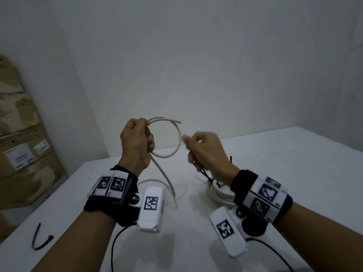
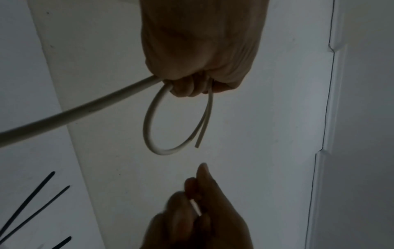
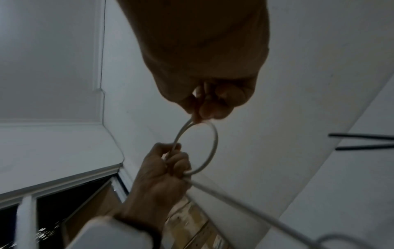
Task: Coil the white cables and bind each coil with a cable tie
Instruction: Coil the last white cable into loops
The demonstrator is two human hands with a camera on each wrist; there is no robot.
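My left hand [image 1: 143, 140] is raised above the table and grips a white cable [image 1: 179, 138] bent into one loop, whose short free end pokes out to the right. The rest of the cable hangs from the fist down to the table. The left wrist view shows the loop [image 2: 147, 128] below the left hand's fingers [image 2: 185, 87]. My right hand [image 1: 196, 150], blurred, hovers just right of the loop. Its curled fingers pinch a thin white strip [image 2: 195, 207]; I cannot tell what it is. A gap separates the strip from the loop.
A coiled white cable [image 1: 218, 195] lies on the white table [image 1: 294, 173] under my right wrist, with black tie tails [image 1: 202, 171] sticking up. A loose black cable tie [image 1: 39, 240] lies near the front left. Cardboard boxes [image 1: 19, 134] are stacked at the left wall.
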